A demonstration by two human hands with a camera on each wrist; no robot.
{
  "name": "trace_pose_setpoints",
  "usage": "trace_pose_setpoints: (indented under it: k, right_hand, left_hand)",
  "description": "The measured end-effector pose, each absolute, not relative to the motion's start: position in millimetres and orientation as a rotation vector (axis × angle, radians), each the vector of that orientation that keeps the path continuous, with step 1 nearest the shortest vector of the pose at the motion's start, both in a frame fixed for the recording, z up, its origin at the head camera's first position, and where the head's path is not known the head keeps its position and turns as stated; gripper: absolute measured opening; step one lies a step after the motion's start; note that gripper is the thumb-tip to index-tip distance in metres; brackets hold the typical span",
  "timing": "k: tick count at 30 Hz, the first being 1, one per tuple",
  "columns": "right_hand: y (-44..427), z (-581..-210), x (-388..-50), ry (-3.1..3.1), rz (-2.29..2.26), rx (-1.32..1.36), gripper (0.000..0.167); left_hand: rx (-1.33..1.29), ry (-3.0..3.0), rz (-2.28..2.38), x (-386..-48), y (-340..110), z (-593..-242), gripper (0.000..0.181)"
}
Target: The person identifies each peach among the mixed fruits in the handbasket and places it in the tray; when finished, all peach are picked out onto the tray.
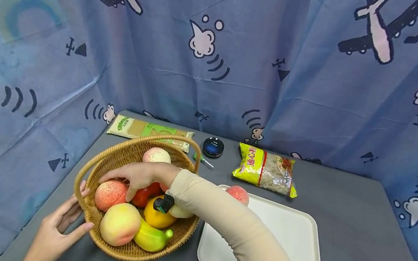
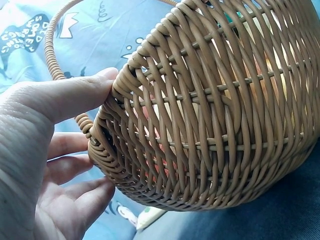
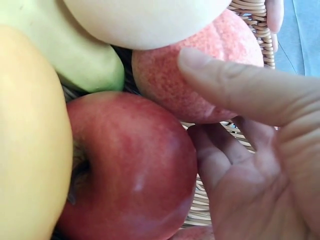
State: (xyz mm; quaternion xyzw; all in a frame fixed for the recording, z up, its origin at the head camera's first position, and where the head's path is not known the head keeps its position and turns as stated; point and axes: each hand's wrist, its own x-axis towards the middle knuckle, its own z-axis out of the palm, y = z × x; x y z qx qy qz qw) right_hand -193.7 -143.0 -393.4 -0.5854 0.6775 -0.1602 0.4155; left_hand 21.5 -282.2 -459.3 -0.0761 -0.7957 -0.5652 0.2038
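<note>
Inside the wicker basket [image 1: 131,257], the right hand [image 1: 141,177] is arching palm-down, thumb and fingers gripping a reddish peach [image 1: 109,196]! Outside, the left hand [image 1: 61,223] is holding the rim [image 2: 155,40].

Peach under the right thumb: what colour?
The peach is mottled pinkish red, clearest in the right wrist view.

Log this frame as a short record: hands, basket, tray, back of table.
left_hand: left hand holds the rim of the wicker basket
right_hand: right hand inside the basket, thumb and fingers around the red peach
basket_contents: also red apple, yellow peach, yellow-green fruit, others partly hidden
tray: white tray right of the basket, pink fruit at its far-left corner
back_of_table: green packet, dark round container, yellow bag
</note>
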Motion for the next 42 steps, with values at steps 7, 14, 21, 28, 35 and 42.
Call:
trace_pose_setpoints:
  k: [7,14,21,28,35,42]
  right_hand:
    - [-144.5,-390.9,-196.4,1.793,-0.414,-1.541,0.073]
    - [-144.3,-386.4,-199.3,1.834,-0.461,-1.584,0.071]
    - [-140.1,-376.1,-198.8,1.826,-0.589,-1.534,0.071]
    - [-135.3,-368.8,-195.7,1.765,-0.738,-1.503,0.069]
    - [-121.8,-355.5,-193.3,1.766,-0.785,-1.540,0.069]
    - [-90.4,-345.7,-184.1,1.802,-0.833,-1.586,0.071]
  left_hand:
    - [-0.268,-2.149,-1.610,19.9,-281.4,-459.2,0.077]
    - [-0.280,-2.148,-1.620,21.1,-280.5,-458.6,0.075]
    - [-0.201,-2.227,-1.636,21.6,-279.8,-455.1,0.077]
    - [-0.222,-2.236,-1.571,22.8,-280.3,-457.0,0.077]
    - [-0.221,-2.232,-1.550,22.7,-281.3,-456.7,0.078]
    - [-0.263,-2.164,-1.601,21.8,-280.5,-459.3,0.077]
